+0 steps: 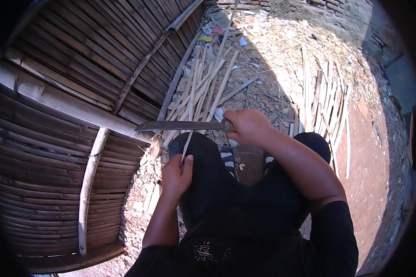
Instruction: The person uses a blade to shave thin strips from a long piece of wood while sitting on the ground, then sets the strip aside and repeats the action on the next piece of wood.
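My right hand is closed round the handle of a machete, whose long dark blade points left across my left knee. In my left hand is a thin pale bamboo strip, pinched near its lower end with the thumb along it. The strip slants up from the hand and meets the blade; whether the edge cuts into it is too small to tell. Beyond the blade, several long split bamboo strips lie in a loose pile on the ground.
A bamboo slat wall with pole braces stands close on my left. To the right lies a second pile of bamboo strips. Rubble, shavings and litter cover the ground ahead, up to a brick wall. My sandalled foot is between my knees.
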Available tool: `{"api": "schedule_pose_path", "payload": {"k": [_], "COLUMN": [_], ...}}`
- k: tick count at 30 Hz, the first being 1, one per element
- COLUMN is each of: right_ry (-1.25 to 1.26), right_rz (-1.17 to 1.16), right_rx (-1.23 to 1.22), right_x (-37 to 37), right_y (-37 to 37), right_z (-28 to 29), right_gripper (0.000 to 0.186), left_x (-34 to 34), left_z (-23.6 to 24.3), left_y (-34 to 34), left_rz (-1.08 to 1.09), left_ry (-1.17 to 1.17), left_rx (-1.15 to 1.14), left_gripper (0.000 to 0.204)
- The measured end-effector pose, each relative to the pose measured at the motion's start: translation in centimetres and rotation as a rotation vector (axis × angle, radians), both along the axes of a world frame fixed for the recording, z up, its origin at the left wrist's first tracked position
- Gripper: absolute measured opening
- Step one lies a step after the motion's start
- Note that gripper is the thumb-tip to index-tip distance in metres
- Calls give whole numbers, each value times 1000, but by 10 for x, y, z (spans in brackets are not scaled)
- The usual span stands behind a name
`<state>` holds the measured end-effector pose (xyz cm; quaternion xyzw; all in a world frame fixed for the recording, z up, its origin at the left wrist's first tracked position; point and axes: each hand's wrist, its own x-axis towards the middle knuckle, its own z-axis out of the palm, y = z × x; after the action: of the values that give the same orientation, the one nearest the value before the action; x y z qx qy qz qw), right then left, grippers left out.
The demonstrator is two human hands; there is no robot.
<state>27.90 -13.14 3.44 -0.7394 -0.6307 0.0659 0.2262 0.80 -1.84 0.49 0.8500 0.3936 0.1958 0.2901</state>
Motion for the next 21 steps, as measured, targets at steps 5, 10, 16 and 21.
{"api": "schedule_pose_path", "payload": {"k": [5, 10, 16, 21], "right_ry": [-105, -95, -141, -172], "right_rz": [64, -184, -10, 172], "right_rx": [-47, 39, -104, -134], "right_x": [-4, 33, 25, 6], "right_y": [10, 7, 1, 9], "right_z": [-19, -10, -14, -14], "right_gripper": [34, 34, 32, 36], "left_x": [3, 4, 7, 6], "left_z": [-13, -10, -15, -22], "left_y": [-1, 1, 1, 3], "left_rz": [-43, -47, -36, -12], "left_ry": [-30, 34, 46, 75], "left_rx": [141, 125, 157, 172], "left_gripper": [29, 28, 29, 31]}}
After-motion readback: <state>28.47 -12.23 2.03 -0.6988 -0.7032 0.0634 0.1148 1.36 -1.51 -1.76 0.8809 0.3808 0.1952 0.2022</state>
